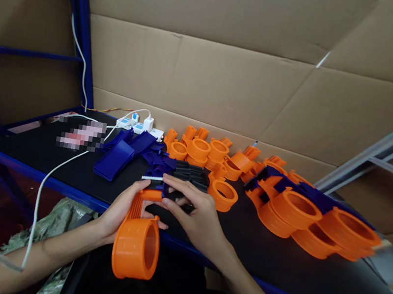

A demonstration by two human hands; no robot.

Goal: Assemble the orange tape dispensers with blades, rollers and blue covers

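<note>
My left hand point(120, 209) is wrapped round the handle of an orange plastic tape-dispenser body point(136, 247), whose round drum hangs below the table's front edge. My right hand point(194, 209) pinches a small dark blue and black part point(165, 191) at the top of that orange body, next to a toothed white strip point(152, 178). Both hands meet over the black table point(275, 264) near its blue front rail.
Several loose orange dispenser bodies point(199, 150) stand at the back; more assembled ones point(319, 221) lie stacked at right. Blue plates point(116, 156) and black pieces point(190, 172) sit just beyond my hands. A white power strip point(140, 125) and cable point(40, 192) are left. Cardboard walls stand behind.
</note>
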